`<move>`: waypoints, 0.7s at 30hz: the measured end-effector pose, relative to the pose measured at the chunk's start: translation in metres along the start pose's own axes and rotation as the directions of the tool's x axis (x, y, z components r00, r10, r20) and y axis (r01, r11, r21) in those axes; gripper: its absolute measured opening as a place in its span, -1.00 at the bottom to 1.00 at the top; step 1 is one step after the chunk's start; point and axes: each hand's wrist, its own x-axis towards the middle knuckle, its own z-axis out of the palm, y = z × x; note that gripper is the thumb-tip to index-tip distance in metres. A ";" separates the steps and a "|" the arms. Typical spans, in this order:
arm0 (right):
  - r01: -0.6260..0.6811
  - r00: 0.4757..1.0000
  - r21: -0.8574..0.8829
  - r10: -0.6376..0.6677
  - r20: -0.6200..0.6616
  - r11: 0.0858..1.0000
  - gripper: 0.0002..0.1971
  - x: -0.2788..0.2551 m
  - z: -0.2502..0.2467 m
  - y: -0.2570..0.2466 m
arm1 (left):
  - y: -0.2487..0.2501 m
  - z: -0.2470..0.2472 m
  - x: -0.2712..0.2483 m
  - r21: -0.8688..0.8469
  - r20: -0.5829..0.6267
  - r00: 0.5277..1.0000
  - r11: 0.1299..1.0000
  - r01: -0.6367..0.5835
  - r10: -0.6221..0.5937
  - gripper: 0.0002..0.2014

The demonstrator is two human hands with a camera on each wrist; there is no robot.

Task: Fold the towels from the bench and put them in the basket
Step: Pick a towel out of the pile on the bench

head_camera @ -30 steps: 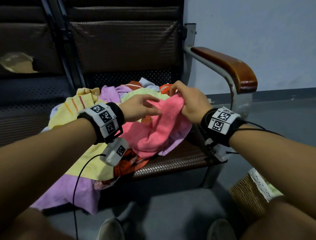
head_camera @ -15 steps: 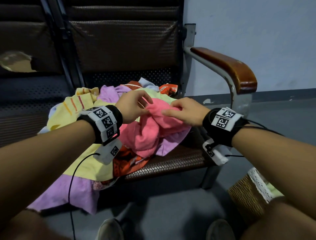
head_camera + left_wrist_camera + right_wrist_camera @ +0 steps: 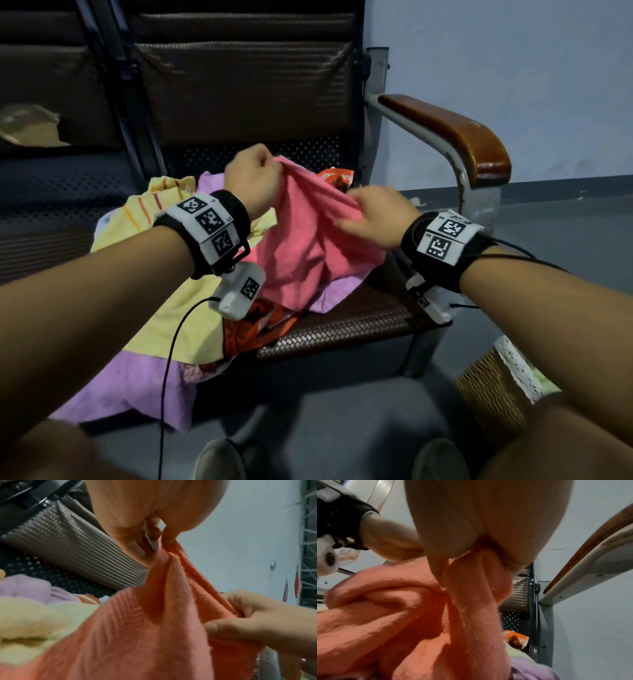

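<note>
A pink towel (image 3: pixel 308 240) hangs between both hands above the bench seat (image 3: pixel 342 325). My left hand (image 3: pixel 255 178) pinches its top edge, raised highest; the left wrist view shows the fingertips (image 3: pixel 169 539) nipping the pink towel (image 3: pixel 154 628). My right hand (image 3: pixel 373 216) grips the same edge lower and to the right, bunched in its fingers; in the right wrist view the pink towel (image 3: pixel 471 588) runs out of the palm. Below lies a heap with a yellow towel (image 3: pixel 178 301), a purple towel (image 3: pixel 130 383) and an orange patterned towel (image 3: pixel 253 329). The wicker basket (image 3: pixel 493 394) stands on the floor, bottom right.
The bench backrest (image 3: pixel 239 85) rises behind the heap. A metal armrest with a wooden top (image 3: pixel 455 133) stands to the right of the seat. Two shoes (image 3: pixel 219 459) show at the bottom edge on the grey floor. A black cable (image 3: pixel 168 359) hangs from the left wrist.
Both hands have lifted the pink towel off the heap. The left hand rose and pinched its edge; the right moved right, drawing the cloth out between them.
</note>
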 end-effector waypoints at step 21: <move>0.091 0.988 0.095 -0.102 0.118 0.991 -0.62 -0.010 -0.004 -0.039 | 0.013 -0.015 0.006 -0.535 0.085 0.976 0.817 0.215 -0.202 -0.78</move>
